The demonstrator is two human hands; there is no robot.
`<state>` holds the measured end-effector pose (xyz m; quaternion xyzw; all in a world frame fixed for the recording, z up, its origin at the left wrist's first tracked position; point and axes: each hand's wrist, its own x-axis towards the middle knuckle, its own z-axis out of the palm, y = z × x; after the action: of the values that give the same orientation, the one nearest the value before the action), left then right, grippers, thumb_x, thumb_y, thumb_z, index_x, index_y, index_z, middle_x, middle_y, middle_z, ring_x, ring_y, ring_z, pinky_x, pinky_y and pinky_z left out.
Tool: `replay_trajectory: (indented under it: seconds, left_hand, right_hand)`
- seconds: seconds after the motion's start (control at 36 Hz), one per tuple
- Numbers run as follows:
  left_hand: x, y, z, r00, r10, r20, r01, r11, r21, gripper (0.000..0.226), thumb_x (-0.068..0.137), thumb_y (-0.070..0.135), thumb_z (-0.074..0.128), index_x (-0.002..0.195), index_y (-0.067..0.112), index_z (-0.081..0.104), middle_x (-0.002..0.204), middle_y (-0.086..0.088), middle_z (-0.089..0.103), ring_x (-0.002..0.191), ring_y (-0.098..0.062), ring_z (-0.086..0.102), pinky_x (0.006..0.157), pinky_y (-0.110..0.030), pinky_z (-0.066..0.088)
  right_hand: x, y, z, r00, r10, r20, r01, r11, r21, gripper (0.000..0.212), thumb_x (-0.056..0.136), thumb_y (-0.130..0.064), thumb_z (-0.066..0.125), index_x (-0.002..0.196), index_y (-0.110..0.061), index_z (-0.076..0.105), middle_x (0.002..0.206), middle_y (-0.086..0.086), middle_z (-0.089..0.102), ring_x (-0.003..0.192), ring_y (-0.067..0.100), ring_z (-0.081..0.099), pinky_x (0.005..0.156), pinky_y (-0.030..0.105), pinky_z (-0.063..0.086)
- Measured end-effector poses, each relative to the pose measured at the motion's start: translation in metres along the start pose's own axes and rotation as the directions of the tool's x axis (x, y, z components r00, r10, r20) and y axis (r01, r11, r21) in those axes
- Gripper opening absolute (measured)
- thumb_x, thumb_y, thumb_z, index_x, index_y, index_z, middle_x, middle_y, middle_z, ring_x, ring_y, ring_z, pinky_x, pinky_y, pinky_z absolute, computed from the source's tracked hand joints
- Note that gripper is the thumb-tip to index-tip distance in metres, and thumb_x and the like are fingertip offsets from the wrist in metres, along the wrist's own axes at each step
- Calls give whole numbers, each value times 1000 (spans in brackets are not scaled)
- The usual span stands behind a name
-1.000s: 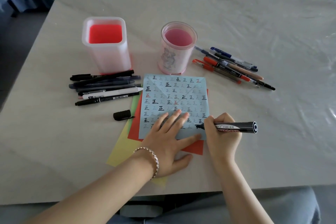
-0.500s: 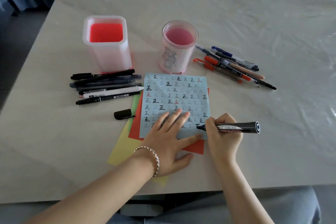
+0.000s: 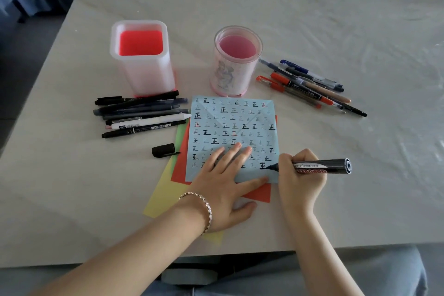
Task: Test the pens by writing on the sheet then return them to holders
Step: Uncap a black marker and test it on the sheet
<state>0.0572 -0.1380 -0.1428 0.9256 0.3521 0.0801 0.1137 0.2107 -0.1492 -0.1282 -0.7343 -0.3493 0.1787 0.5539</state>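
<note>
A light blue sheet (image 3: 240, 125) covered with small written characters lies on red and yellow papers. My left hand (image 3: 225, 182) presses flat on its lower part, fingers spread. My right hand (image 3: 298, 180) grips a thick black marker (image 3: 322, 166), whose tip touches the sheet's lower right corner beside a fresh bold character. The marker's black cap (image 3: 163, 150) lies left of the papers. A square white holder (image 3: 142, 57) and a round pink holder (image 3: 236, 60) stand behind the sheet, both without pens.
Several dark pens and one white pen (image 3: 141, 113) lie in a pile left of the sheet. Another pile of blue, red and black pens (image 3: 310, 86) lies right of the round holder. The table's near edge (image 3: 360, 246) runs just under my forearms.
The marker tip has traced strokes at the sheet's lower right corner, where a bold black character now shows. My left hand stays flat on the sheet.
</note>
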Motion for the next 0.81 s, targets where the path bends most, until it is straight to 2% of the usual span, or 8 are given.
replay_trajectory:
  seconds: [0.14, 0.22, 0.33, 0.42, 0.5, 0.61, 0.72, 0.81]
  left_hand:
    - [0, -1, 1, 1000, 13, 9, -13, 1000, 14, 47, 83, 52, 37, 126, 39, 51, 146, -19, 34, 136, -34, 24, 107, -48, 14]
    - [-2, -1, 1, 999, 21, -25, -22, 999, -26, 46, 85, 48, 39, 128, 35, 47, 145, -18, 35, 135, -32, 25, 107, -46, 15]
    - [-5, -2, -5, 977, -31, -209, 5, 992, -127, 40, 88, 30, 42, 127, 21, 45, 137, -15, 46, 129, -25, 39, 107, -44, 24]
    - [-9, -10, -16, 913, -165, -373, 126, 984, -127, 35, 89, 19, 44, 123, 15, 47, 126, -10, 57, 115, -22, 48, 98, -39, 34]
    - [-19, -28, -29, 828, -334, -449, 341, 937, -68, 35, 83, 14, 50, 118, 14, 50, 117, -8, 61, 101, -22, 49, 83, -39, 38]
    - [-33, -51, -39, 767, -491, -412, 536, 844, -9, 42, 62, 4, 80, 102, 6, 66, 96, -10, 66, 88, -24, 44, 71, -43, 46]
    - [-44, -64, -44, 796, -498, -346, 546, 836, 53, 34, 54, 2, 86, 84, 6, 69, 80, -9, 65, 72, -32, 60, 63, -43, 47]
    - [-47, -67, -46, 791, -523, -319, 548, 836, -11, 37, 52, -1, 86, 85, 3, 70, 78, -12, 64, 67, -34, 63, 61, -44, 49]
  right_hand:
    - [1, -1, -1, 996, 69, -51, -60, 985, 162, 26, 70, -12, 54, 51, -18, 37, 41, -10, 40, 48, 13, 38, 49, 24, 33]
    - [2, -3, 0, 993, 83, -89, -66, 981, 181, 29, 76, -9, 59, 55, -15, 40, 49, -7, 44, 47, 5, 42, 50, 17, 36]
    - [3, -7, 0, 988, 103, -113, -81, 980, 182, 28, 84, -5, 60, 63, -16, 45, 60, -3, 51, 49, -3, 49, 53, 10, 39]
    - [5, -9, 0, 988, 116, -102, -95, 977, 191, 25, 84, -10, 63, 66, -19, 47, 63, -5, 53, 50, -5, 51, 55, 9, 40]
    - [5, -11, -1, 992, 102, -75, -86, 978, 192, 25, 83, -10, 65, 67, -19, 48, 65, -5, 53, 52, -6, 51, 56, 8, 40]
    - [5, -14, -5, 996, 89, 14, -90, 979, 181, 24, 80, -8, 68, 69, -20, 51, 69, -6, 56, 56, -8, 53, 57, 7, 41]
    - [6, -18, -10, 984, 141, 107, -159, 970, 182, 20, 80, -8, 68, 72, -20, 53, 70, -4, 59, 55, -6, 55, 54, 8, 41]
    - [3, -24, -16, 964, 178, 197, -218, 955, 203, 15, 85, -10, 62, 75, -19, 56, 62, -2, 55, 45, 1, 47, 46, 13, 38]
